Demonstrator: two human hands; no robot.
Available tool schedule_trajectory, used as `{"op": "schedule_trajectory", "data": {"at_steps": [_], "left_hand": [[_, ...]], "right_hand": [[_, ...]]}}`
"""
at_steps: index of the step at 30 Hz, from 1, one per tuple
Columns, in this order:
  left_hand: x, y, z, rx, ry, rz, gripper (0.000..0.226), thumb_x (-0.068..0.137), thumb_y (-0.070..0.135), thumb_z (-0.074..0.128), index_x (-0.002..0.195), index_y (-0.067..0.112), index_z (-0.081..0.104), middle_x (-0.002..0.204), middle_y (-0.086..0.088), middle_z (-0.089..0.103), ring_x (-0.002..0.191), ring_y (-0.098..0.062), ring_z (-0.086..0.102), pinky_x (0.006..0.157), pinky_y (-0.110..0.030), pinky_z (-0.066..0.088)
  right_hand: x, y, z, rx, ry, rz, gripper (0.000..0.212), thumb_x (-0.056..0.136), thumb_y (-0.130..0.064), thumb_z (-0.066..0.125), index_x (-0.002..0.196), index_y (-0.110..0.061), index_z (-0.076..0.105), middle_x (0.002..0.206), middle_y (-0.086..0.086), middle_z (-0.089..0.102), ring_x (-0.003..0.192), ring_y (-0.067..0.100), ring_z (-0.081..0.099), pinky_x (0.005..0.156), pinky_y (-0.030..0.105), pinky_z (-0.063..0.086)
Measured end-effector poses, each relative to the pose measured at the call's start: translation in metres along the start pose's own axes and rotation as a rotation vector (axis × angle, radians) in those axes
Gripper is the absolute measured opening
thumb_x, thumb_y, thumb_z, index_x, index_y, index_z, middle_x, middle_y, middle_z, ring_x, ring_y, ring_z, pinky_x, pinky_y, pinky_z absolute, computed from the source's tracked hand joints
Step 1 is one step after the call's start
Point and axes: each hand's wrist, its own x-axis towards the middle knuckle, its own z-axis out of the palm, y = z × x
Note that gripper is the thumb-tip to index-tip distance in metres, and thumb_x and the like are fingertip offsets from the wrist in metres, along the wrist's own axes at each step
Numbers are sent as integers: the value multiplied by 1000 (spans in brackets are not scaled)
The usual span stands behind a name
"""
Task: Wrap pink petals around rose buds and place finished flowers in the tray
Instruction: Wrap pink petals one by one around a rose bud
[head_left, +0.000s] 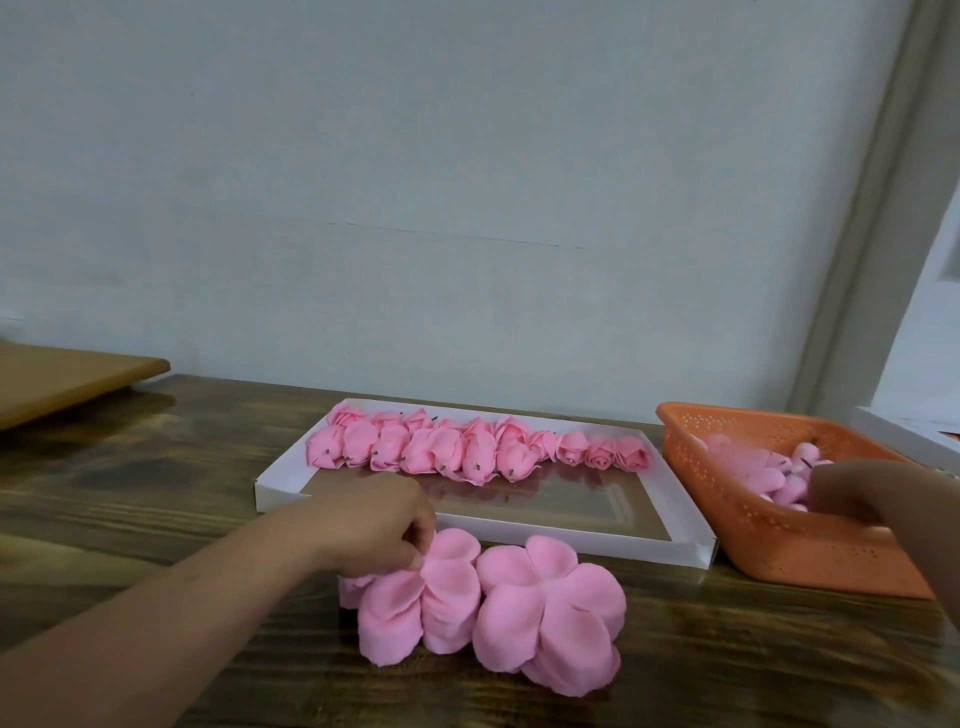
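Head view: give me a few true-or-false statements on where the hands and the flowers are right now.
1. The left hand pinches a petal on the petal stacks. True.
2. The right hand rests on the table. False: it reaches into the orange basket.
3. The finished flowers fill the whole tray. False: they line only its far side.
4. The petal stacks lie inside the tray. False: they lie on the wooden table, in front of it.
5. The basket stands right of the tray. True.
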Motion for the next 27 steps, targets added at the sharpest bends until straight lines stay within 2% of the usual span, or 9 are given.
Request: {"op": "schedule_trajectory", "data": {"at_steps": [4, 10, 12, 15, 18, 21, 24, 26, 27], "left_hand": [[-2, 1, -1, -1, 9, -4, 12, 81, 25, 61, 70, 30, 62, 70, 16, 59, 70, -3, 54, 64, -26, 44], [-6, 1, -2, -89, 71, -21, 10, 83, 24, 61, 85, 28, 70, 87, 17, 65, 83, -4, 60, 80, -39, 54], [-7, 0, -4, -179, 146, -29, 11, 86, 23, 63, 83, 30, 70, 80, 21, 63, 78, 2, 59, 77, -33, 55], [-8, 1, -9, -362, 243, -23, 26, 86, 10, 62, 70, 31, 63, 56, 22, 61, 54, 8, 55, 52, -6, 40], [-10, 1, -11, -562, 309, -43, 22, 84, 3, 61, 72, 20, 68, 51, 13, 64, 47, 3, 55, 49, -9, 40], [-8, 3, -8, -725, 344, -43, 17, 84, 4, 66, 75, 19, 70, 69, 9, 72, 64, -2, 63, 64, -19, 52], [-5, 5, -6, -871, 382, -62, 17, 85, 5, 66, 76, 18, 70, 88, 4, 73, 77, -7, 65, 73, -22, 51], [-4, 7, -5, -986, 410, -65, 18, 87, 2, 63, 77, 16, 67, 87, 2, 72, 77, -6, 66, 75, -23, 50], [-3, 8, -4, -1046, 416, -64, 18, 88, 0, 62, 77, 14, 66, 83, 1, 70, 73, -4, 65, 72, -22, 50]], "right_hand": [[-1, -1, 1, 33, 13, 39, 44, 93, -44, 47, 133, -29, 33, 143, 6, 25, 129, 25, 35, 107, 33, 29], [0, -1, 1, 110, 25, 71, 59, 89, -45, 52, 140, -25, 30, 142, 7, 27, 129, 27, 36, 108, 36, 31], [3, -1, 1, 107, 20, 74, 57, 89, -44, 54, 139, -26, 34, 139, 9, 31, 126, 27, 39, 108, 37, 31], [6, -1, 2, 103, 13, 104, 65, 87, -42, 58, 141, -22, 29, 140, 11, 35, 125, 28, 42, 107, 38, 34], [6, -4, 3, 76, 23, 141, 64, 91, -42, 52, 146, -23, 25, 148, 6, 26, 133, 28, 35, 110, 38, 30], [4, -4, 3, 71, 17, 137, 61, 91, -39, 53, 143, -21, 29, 146, 9, 28, 131, 28, 36, 109, 36, 31], [0, -9, 0, 36, 53, 134, 52, 92, -31, 53, 140, -17, 37, 116, 12, 49, 125, 26, 46, 98, 29, 39], [-6, -12, -7, -27, 96, 167, 39, 95, -19, 52, 131, -8, 49, 80, 4, 48, 114, 23, 57, 70, 21, 45], [-6, -12, -11, -5, 133, 175, 34, 94, -14, 52, 125, -1, 54, 78, 3, 50, 107, 24, 60, 62, 21, 44]]}}
